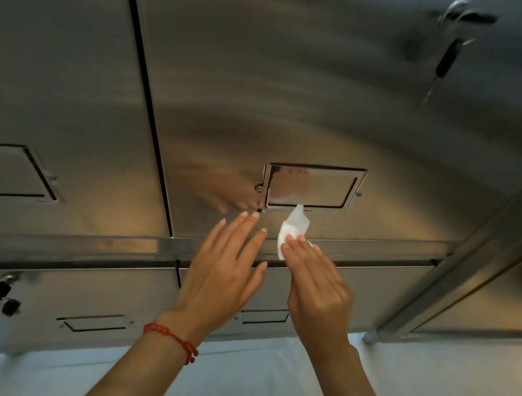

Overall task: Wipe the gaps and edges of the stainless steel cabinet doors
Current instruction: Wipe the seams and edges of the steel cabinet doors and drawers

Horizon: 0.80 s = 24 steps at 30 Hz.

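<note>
Left hand (224, 266) spread, right hand (316, 279) pinching white wipe (293, 231) at unlabelled cabinet door (292, 91).

a: we see dim, warm light on the steel cabinet door (292, 91), with a soft amber glow low near the recessed handle (313, 187).

b: we also get motion blur at the top right, where the hanging keys (447, 56) smear. the straight edges bow outward from the wide lens, and the pale floor (425, 388) looks brightest.

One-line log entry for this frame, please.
right hand: holds white wipe at recessed handle lower edge | left hand: open, near door
</note>
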Tool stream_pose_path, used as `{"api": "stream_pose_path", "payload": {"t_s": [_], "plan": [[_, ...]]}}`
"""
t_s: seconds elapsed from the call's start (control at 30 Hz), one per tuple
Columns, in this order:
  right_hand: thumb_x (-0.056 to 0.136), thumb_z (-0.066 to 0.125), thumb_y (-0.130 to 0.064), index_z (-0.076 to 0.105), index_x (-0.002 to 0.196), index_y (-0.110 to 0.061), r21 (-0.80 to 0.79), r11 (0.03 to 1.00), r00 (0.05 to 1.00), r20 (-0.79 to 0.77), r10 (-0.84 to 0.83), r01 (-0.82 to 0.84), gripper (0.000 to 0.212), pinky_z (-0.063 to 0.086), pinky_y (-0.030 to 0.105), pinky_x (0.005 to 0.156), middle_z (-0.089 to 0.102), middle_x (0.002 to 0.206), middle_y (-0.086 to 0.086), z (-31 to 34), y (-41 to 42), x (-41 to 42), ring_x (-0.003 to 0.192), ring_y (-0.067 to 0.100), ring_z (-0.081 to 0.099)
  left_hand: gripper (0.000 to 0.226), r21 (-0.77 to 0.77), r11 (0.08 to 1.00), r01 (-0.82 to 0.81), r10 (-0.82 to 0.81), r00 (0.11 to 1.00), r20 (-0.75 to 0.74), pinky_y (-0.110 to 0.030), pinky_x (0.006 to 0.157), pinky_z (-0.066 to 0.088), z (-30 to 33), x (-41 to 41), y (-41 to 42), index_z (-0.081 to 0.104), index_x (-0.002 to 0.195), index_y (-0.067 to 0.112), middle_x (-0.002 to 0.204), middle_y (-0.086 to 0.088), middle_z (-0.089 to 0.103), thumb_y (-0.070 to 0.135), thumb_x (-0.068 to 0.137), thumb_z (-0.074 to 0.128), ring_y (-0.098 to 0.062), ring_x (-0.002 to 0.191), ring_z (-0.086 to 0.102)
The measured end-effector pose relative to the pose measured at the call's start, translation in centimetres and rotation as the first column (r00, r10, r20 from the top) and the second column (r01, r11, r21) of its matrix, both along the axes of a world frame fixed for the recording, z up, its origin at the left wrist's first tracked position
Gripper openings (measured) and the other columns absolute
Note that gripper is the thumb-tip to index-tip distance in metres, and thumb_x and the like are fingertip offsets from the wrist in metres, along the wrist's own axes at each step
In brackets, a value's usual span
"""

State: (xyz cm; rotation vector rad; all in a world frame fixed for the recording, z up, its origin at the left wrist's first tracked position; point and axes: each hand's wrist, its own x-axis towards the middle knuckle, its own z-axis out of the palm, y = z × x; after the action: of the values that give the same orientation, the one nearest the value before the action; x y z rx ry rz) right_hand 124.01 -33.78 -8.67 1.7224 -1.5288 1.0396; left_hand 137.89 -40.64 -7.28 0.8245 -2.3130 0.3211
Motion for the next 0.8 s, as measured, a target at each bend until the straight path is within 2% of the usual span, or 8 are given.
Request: {"api": "stream_pose_path", "payload": {"t_s": [0.13,0.27,0.37,0.5,0.63,0.8], "plan": [[0.072,0.07,0.013,0.072,0.101,0.001,-0.041,0.999,1.0,-0.007,0.003,-0.004,0.032,0.055,0.039,0.087,0.068,0.11,0.012,-2.3,-0.6,-0.4,0.106,0.023,0.064,0.045,-0.053,0.999,0.012,-0.014,1.0,-0.024,-0.053,0.099,0.042,-2.4,-0.3,-0.4,0.062,0.118,-0.001,0.13,-0.022,0.054,0.027,0.09,0.042,-0.034,0.123,0.051],[0.079,0.065,0.007,0.071,0.104,0.0,-0.089,0.996,1.0,-0.029,-0.001,-0.002,0.027,0.052,0.037,0.092,0.067,0.112,0.012,-4.5,-1.1,-0.9,0.108,0.022,0.063,0.044,-0.117,0.993,0.026,-0.032,0.998,-0.052,-0.054,0.101,0.039,-4.6,-1.0,-0.9,0.06,0.12,-0.002,0.133,-0.023,0.051,0.025,0.09,0.044,-0.035,0.126,0.047],[0.077,0.068,0.009,0.07,0.105,0.0,-0.129,0.992,0.999,-0.046,-0.011,0.005,0.03,0.051,0.037,0.093,0.067,0.112,0.012,-6.2,-1.4,-1.3,0.109,0.023,0.063,0.043,-0.173,0.985,0.019,-0.03,0.998,-0.06,-0.054,0.103,0.036,-6.1,-1.4,-1.3,0.06,0.12,-0.002,0.133,-0.023,0.05,0.025,0.09,0.044,-0.035,0.126,0.046],[0.069,0.076,0.013,0.07,0.106,0.001,-0.164,0.986,0.998,-0.066,0.01,-0.02,0.039,0.053,0.04,0.091,0.067,0.113,0.013,-7.5,-1.9,-2.0,0.109,0.024,0.062,0.044,-0.234,0.972,0.014,-0.035,0.996,-0.087,-0.055,0.104,0.035,-7.4,-1.8,-2.0,0.058,0.123,-0.002,0.135,-0.023,0.049,0.025,0.09,0.045,-0.036,0.127,0.045],[0.072,0.071,0.016,0.07,0.106,0.001,-0.234,0.972,0.997,-0.08,0.013,-0.031,0.038,0.053,0.04,0.09,0.067,0.113,0.013,-8.6,-2.5,-2.5,0.109,0.024,0.063,0.044,-0.287,0.958,-0.014,-0.019,0.993,-0.113,-0.053,0.104,0.036,-9.1,-1.8,-2.3,0.056,0.125,-0.002,0.137,-0.023,0.047,0.023,0.091,0.045,-0.036,0.129,0.043],[0.072,0.075,0.013,0.07,0.106,0.001,-0.247,0.968,0.994,-0.102,0.028,-0.053,0.037,0.055,0.04,0.087,0.066,0.113,0.014,-10.2,-2.6,-2.0,0.109,0.025,0.063,0.045,-0.307,0.951,-0.024,0.001,0.997,-0.076,-0.056,0.101,0.038,-10.9,-1.0,-1.8,0.057,0.125,-0.002,0.136,-0.023,0.047,0.023,0.09,0.044,-0.036,0.128,0.044]]}}
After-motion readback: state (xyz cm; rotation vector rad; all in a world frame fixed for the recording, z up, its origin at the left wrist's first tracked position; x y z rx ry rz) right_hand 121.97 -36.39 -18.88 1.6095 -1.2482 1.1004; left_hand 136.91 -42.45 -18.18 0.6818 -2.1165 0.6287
